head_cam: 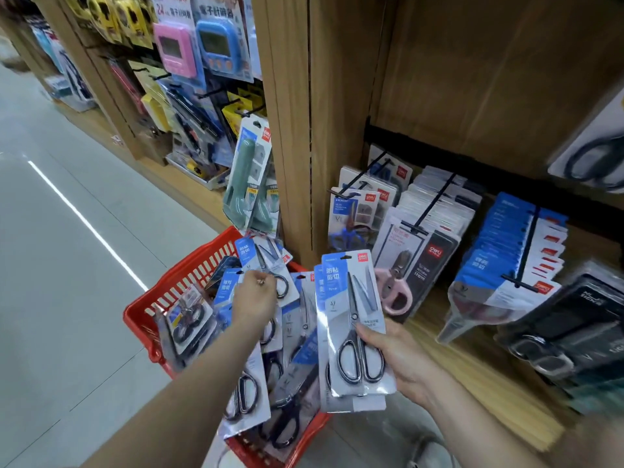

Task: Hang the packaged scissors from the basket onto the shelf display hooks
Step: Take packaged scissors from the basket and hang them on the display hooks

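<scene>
A red plastic basket (175, 282) stands on the floor, filled with several packaged scissors. My left hand (253, 298) reaches into it and grips one blue-and-white pack (266, 261) by its lower part, lifted above the pile. My right hand (395, 359) holds a small stack of scissor packs (351, 319) upright in front of the shelf, thumb across the handles. Black display hooks (435, 201) stick out from the wooden shelf back, loaded with hanging packs.
A wooden upright post (297, 130) separates this bay from the left bay with timers and knives. Pink scissors (395, 292) and blue-carded packs (513, 251) hang at right; black packs (567, 329) lie on the shelf board. Grey floor with a white line lies at left.
</scene>
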`<state>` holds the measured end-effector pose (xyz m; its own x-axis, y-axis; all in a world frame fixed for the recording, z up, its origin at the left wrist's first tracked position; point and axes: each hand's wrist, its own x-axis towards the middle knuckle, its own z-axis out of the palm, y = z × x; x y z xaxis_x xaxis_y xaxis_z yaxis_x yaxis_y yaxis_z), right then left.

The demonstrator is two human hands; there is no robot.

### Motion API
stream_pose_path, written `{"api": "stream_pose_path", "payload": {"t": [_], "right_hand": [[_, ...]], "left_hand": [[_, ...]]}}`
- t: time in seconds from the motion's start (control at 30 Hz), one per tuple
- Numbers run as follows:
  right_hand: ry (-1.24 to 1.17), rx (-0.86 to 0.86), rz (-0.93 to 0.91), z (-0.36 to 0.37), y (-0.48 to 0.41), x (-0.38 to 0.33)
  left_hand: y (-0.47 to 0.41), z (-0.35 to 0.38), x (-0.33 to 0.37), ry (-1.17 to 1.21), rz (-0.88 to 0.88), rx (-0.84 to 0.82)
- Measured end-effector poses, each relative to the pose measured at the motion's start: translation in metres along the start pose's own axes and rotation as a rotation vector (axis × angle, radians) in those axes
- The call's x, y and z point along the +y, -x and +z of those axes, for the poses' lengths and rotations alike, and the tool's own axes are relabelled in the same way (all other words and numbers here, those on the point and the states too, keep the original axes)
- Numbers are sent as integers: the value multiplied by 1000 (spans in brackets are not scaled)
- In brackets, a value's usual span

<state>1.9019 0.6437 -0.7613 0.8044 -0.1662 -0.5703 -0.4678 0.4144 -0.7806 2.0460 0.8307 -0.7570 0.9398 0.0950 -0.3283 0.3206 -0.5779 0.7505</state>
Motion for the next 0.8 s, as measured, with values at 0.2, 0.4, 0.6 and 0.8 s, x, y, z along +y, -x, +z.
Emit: {"api": "stream_pose_path", "payload": {"t": [0.2, 0.4, 0.6, 0.8], "right_hand": [[487, 41, -415, -5, -19, 0], [695, 78, -411, 3, -25, 10], [536, 87, -320, 6, -21, 5], [381, 89, -291, 31, -3, -22]], "left_hand": [[-64, 16, -16, -211, -133, 19], [-79, 19, -16, 111, -169, 81], [-55, -1, -8, 557, -239, 76], [63, -31, 5, 613, -201, -84]]}}
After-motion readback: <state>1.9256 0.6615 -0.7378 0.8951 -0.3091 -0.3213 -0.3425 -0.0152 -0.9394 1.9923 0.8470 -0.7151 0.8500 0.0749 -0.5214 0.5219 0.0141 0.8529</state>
